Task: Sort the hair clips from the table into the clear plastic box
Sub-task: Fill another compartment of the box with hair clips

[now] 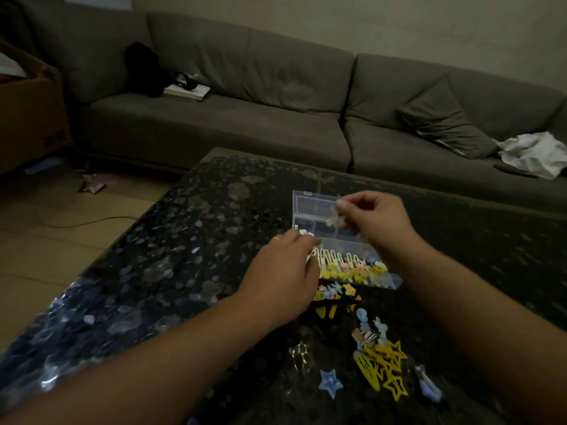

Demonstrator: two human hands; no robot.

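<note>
A: Tabletop (190, 240) finish?
B: Polished dark stone look, glossy, pale flecks catching the light.
A: Box?
B: Clear plastic box (310, 210), smooth, transparent walls.
A: Clips?
B: Yellow star clips (389, 366) look matt, painted; blue star clip (330, 382) plastic-looking, slight sheen.
A: Sofa?
B: Sofa (245, 87) grey cloth, matt, soft nap.

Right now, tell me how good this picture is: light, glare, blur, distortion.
Head view: dim room light, colours muted; pale glare patches on the glossy table; the right hand and the pale clip it pinches are motion-blurred; wide-angle lens bends the sofa and table edges.
</note>
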